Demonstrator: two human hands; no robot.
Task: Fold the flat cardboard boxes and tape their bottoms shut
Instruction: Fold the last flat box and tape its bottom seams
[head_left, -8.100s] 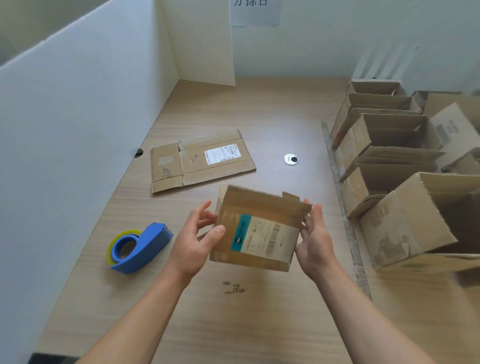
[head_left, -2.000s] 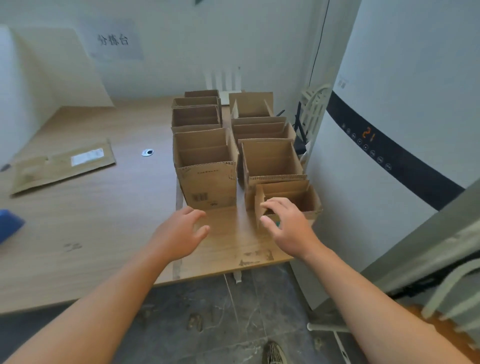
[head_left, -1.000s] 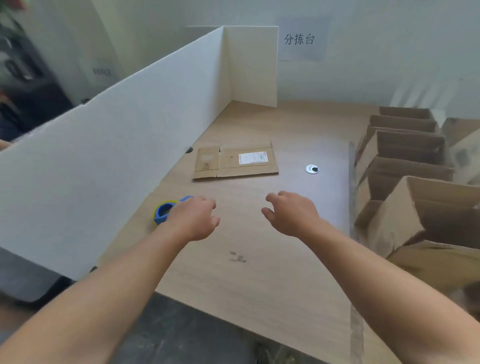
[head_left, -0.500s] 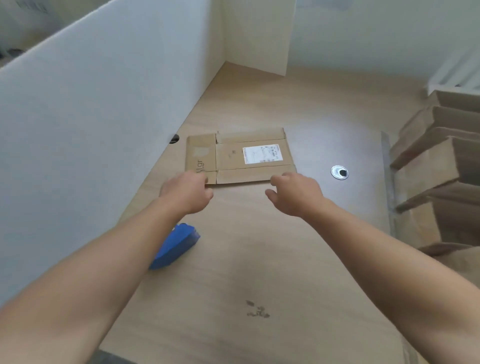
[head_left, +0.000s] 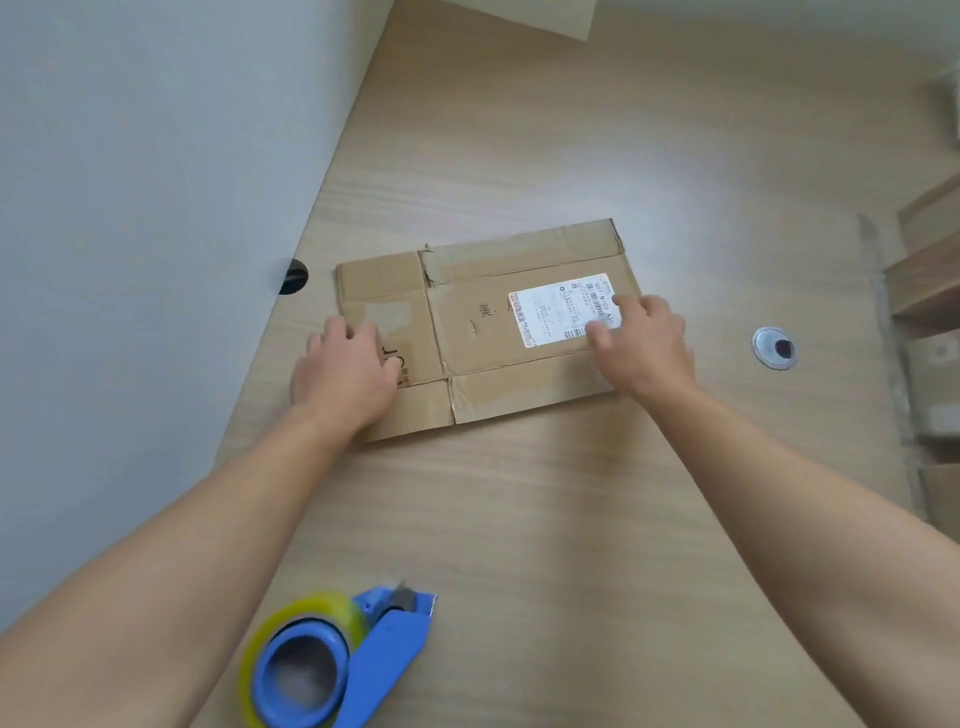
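A flat cardboard box (head_left: 483, 332) lies unfolded on the wooden desk (head_left: 545, 519), near its left side, its long edge slightly askew to the desk's front. A white shipping label (head_left: 563, 309) sits on its right-hand panel. Both hands rest on top of the box. The left hand (head_left: 345, 374) covers the near left panel with its fingers bent and their tips down on the cardboard. The frame is soft there, but it seems to press on the box, not grip it. The right hand (head_left: 644, 343) is spread flat at the right end, thumb and forefinger apart, their tips on the label's right edge, holding nothing. A blue tape dispenser (head_left: 337, 660) with a yellowish roll lies on the desk close to the near edge, between the forearms and well apart from the box. A white partition (head_left: 156, 208) borders the desk on the left. A round metal grommet (head_left: 774, 348) is set in the desktop to the right of the box, and folded boxes (head_left: 930, 291) show at the far right edge.
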